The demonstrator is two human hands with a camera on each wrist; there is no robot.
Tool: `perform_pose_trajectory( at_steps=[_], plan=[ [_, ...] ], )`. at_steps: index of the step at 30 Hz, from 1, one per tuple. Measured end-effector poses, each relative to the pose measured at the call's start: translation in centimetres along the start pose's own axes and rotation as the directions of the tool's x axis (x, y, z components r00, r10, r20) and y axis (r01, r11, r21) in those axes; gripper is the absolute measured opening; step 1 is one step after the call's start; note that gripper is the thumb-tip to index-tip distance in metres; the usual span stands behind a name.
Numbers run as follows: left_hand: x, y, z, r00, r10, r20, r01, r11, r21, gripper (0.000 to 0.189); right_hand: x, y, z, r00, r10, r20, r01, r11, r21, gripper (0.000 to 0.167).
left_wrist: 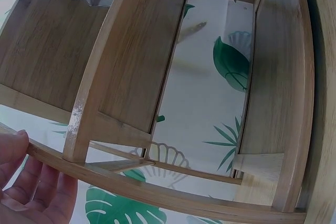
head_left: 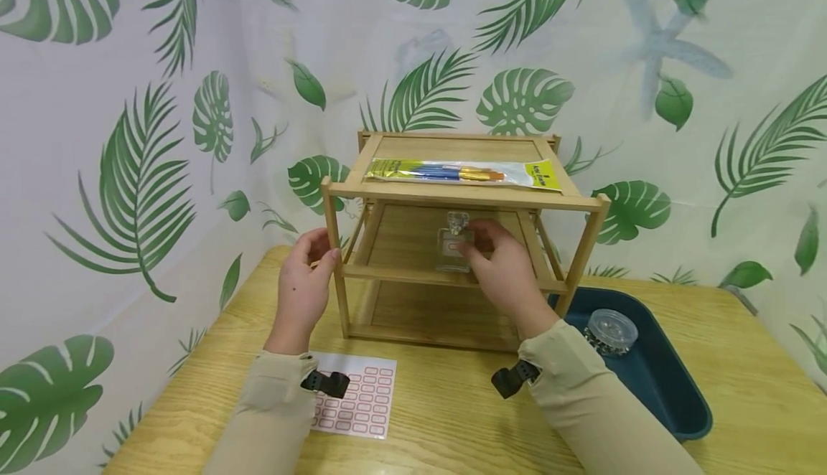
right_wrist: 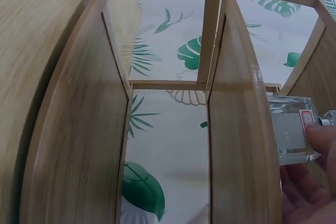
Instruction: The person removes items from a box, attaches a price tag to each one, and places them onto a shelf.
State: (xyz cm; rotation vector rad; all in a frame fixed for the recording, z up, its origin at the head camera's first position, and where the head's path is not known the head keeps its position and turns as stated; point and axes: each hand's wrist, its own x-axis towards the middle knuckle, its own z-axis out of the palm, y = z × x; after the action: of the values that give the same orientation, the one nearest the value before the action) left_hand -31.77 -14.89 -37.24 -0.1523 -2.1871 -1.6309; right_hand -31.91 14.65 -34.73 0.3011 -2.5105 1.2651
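My right hand (head_left: 510, 274) pinches a clear glass perfume bottle (head_left: 450, 258) by its side, thumb in front. The bottle stands upright at the front of the middle tier of a wooden shelf rack (head_left: 394, 273). A small red-bordered label (right_wrist: 306, 116) shows on its glass in the right wrist view, near the thumb, and a faceted stopper (head_left: 458, 222) tops it. With my left hand (head_left: 302, 288) I hold the rack's left front post (left_wrist: 157, 191), the thumb on one side and the fingers behind.
On the rack's top tier lies a packet of paintbrushes (head_left: 461, 173). A sheet of red-bordered labels (head_left: 362, 407) is on the table (head_left: 446, 417), partly under my left wrist. At the right, a dark blue tray (head_left: 672, 382) holds a round clear container (head_left: 611, 330).
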Motion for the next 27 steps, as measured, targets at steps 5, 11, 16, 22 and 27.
perform_pose_trajectory(
  at_steps=[5, 11, 16, 22, 27],
  plan=[
    [-0.1, 0.1, 0.0, 1.0, -0.005, 0.004, 0.005, 1.0, 0.001, 0.036, -0.6, 0.1, -0.1, 1.0, -0.016, 0.01, 0.016, 1.0, 0.013, 0.045],
    [-0.1, 0.0, 0.0, 1.0, 0.002, -0.002, -0.002, 1.0, 0.007, 0.035, -2.1, 0.3, -0.8, 0.997, -0.072, -0.006, 0.073, 0.994, 0.079, 0.048],
    [-0.3, 0.0, 0.0, 1.0, 0.015, 0.0, -0.015, 0.999, 0.028, 0.036, -3.9, 0.5, -1.8, 0.996, -0.086, -0.003, 0.086, 0.994, 0.06, 0.046],
    [-0.7, 0.3, -0.1, 0.998, 0.06, 0.017, -0.061, 0.998, 0.02, 0.038, -6.4, 1.7, -3.8, 0.995, -0.099, -0.007, 0.099, 0.995, 0.011, 0.041],
    [-1.5, 0.9, -0.4, 0.991, 0.129, 0.025, -0.129, 0.992, -0.008, 0.045, -8.2, 3.0, -6.2, 0.995, -0.101, -0.015, 0.1, 0.993, -0.055, 0.044]
  ],
)
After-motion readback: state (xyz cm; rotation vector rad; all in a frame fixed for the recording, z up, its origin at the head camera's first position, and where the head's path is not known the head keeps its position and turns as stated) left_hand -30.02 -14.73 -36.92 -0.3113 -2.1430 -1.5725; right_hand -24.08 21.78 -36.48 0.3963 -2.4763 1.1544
